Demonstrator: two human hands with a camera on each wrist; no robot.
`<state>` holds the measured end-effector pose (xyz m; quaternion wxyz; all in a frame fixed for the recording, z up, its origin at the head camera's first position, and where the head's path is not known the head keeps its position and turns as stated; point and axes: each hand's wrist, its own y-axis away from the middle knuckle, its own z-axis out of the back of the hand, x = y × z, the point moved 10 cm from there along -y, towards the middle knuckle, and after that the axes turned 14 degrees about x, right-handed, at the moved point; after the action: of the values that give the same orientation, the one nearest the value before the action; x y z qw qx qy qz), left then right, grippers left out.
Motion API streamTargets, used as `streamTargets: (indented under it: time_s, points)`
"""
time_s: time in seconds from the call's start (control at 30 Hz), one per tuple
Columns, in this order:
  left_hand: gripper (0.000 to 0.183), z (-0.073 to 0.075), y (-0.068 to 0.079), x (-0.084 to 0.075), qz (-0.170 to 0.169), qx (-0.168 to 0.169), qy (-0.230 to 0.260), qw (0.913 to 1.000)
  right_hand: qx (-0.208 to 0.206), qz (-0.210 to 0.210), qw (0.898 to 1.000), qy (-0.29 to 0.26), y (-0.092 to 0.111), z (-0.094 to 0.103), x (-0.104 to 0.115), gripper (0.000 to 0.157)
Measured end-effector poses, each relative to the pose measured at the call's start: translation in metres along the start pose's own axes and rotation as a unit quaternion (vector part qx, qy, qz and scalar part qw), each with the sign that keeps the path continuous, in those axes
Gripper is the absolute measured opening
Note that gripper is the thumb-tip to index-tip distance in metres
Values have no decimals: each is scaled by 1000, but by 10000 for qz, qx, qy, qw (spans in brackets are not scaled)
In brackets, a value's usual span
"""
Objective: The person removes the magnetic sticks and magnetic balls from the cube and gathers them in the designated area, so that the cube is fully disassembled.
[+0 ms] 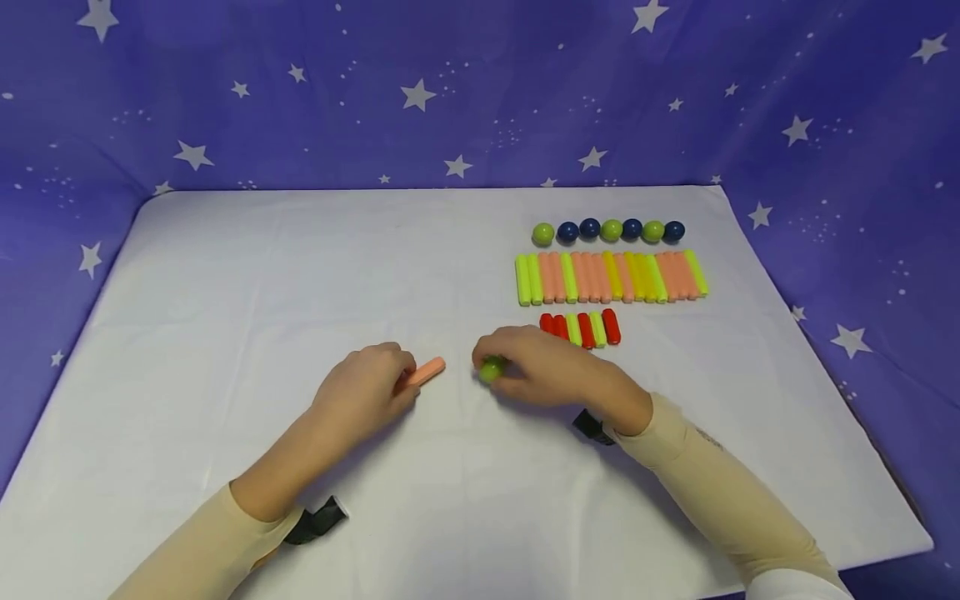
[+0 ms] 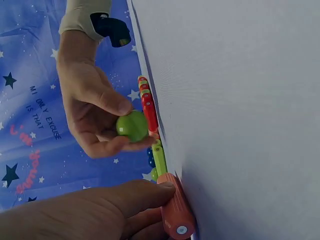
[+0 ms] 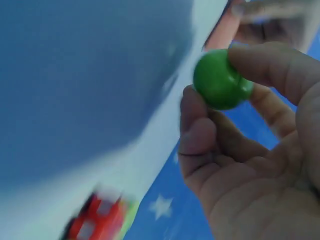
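Note:
My left hand (image 1: 362,390) pinches a salmon-coloured stick (image 1: 430,370) with a ridged side, close over the white cloth. In the left wrist view the stick's round end (image 2: 182,230) shows a small pale dot, and the thumb lies along its side. To the right, my right hand (image 1: 543,367) holds a glossy green ball (image 1: 492,369) between thumb and fingertips. The right wrist view shows the green ball (image 3: 222,80) with the thumb on one side and curled fingers on the other. Behind the right hand lies a short row of red and yellow-green sticks (image 1: 585,329), partly covered by it.
Farther back on the white-covered table (image 1: 300,275) lies a long row of salmon, yellow and yellow-green sticks (image 1: 592,277). Beyond it runs a line of green and dark blue balls (image 1: 611,230). A purple star-patterned cloth (image 1: 480,92) hangs behind. Black straps (image 1: 318,521) sit at both wrists.

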<state>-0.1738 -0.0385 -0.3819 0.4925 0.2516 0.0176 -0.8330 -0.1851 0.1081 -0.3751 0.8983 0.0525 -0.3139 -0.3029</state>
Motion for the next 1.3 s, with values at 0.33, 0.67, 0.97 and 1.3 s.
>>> streamTargets:
  time_s: [0.33, 0.67, 0.97, 1.3]
  points:
    - [30, -1, -5, 10, 120, -151, 227, 9996, -2513, -1643, 9517, -643, 96, 90, -133, 38]
    - [15, -8, -2, 14, 139, 59, 295, 9995, -3261, -3824, 8557, -1229, 197, 139, -266, 52]
    - [20, -4, 0, 12, 83, 21, 283, 9996, -2070, -4368, 8680, -1135, 204, 140, -336, 55]
    - [19, -5, -12, 11, 67, 59, 388, 9992, -1744, -4340, 8757, -1198, 195, 140, -362, 58]
